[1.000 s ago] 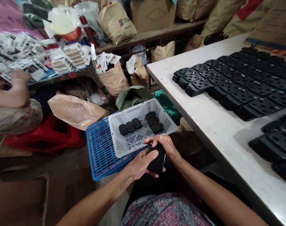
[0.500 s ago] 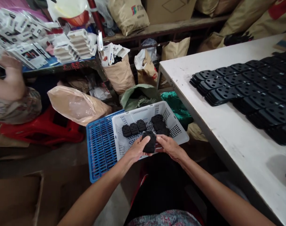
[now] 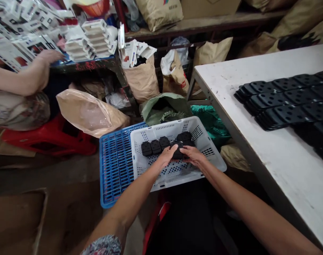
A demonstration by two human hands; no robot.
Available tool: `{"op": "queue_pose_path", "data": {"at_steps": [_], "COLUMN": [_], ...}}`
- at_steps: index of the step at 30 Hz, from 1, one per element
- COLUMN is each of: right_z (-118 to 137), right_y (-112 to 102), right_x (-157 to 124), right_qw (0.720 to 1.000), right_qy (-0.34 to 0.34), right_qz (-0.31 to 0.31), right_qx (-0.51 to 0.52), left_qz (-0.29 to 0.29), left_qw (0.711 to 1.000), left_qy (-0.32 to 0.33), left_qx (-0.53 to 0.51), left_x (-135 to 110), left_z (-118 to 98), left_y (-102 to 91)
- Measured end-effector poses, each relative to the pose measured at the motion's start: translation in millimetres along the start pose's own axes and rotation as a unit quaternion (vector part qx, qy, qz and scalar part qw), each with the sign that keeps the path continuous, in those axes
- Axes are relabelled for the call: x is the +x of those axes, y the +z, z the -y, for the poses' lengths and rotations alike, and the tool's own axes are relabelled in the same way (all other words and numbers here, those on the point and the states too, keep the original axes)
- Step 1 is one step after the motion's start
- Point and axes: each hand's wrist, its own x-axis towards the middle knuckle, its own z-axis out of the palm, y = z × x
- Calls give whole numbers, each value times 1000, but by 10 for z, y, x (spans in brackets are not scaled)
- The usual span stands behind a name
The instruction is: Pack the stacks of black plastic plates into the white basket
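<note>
Both my hands reach into a white perforated basket (image 3: 211,161) that sits partly on a blue crate (image 3: 114,166). My left hand (image 3: 166,156) and my right hand (image 3: 193,155) are closed from either side on a stack of black plastic parts (image 3: 177,150) low in the basket. Three more black parts (image 3: 155,146) lie in a row at the basket's back left, and another black stack (image 3: 185,136) stands just behind the held one.
A white table (image 3: 270,148) at the right carries rows of stacked black perforated plates (image 3: 278,102). Another person's arm and hand (image 3: 44,60) reach over a bench of white packaged cards (image 3: 92,39) at the upper left. Paper sacks (image 3: 140,79) and a red stool (image 3: 50,140) crowd the floor.
My hands carried the black stack forward from my lap into the white basket. The view shifted left, so the table slid right. The other person's hand moved right along the bench.
</note>
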Motion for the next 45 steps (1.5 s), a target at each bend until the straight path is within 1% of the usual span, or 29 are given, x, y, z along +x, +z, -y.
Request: {"op": "queue_pose_path", "data": {"at_steps": [5,8,12,16,20,24,28,33,36,40,45], "right_z": [-10,-68,-185,-244,-235,-228,-248,-296,-318,-326,-321], "right_y": [18,42,52,66,87,100,107,97,92,101,118], "right_x": [241,302,300,295,313,337,376,419,445,478,503], "right_qw": [999,998,995,991,990,992,992,994,994,994,993], "right_qy": [8,9,16,25,25,19,10,14,27,42,50], "right_qz": [-18,-29,-30,-34,-46,-58,-67,-55,-49,-43,-51], "right_qx": [-28,-55,-98,-125,-128,-111,-105,-94,-93,-90,-90], "left_qz": [-68,-87,-78,-54,-38,-36,-49,-65,-72,-97,-124], "left_qw": [998,996,996,995,994,991,987,984,985,984,981], "left_qy": [-14,-25,-52,-75,-81,-86,-100,-113,-115,-117,-129], "left_qx": [6,3,-7,-28,-62,-98,-119,-121,-109,-87,-73], "left_x": [253,322,339,368,437,500,561,614,629,646,717], "left_z": [140,238,333,359,354,382,448,510,509,483,449], "left_y": [77,77,16,-39,-35,-19,-36,-58,-56,-52,-25]}}
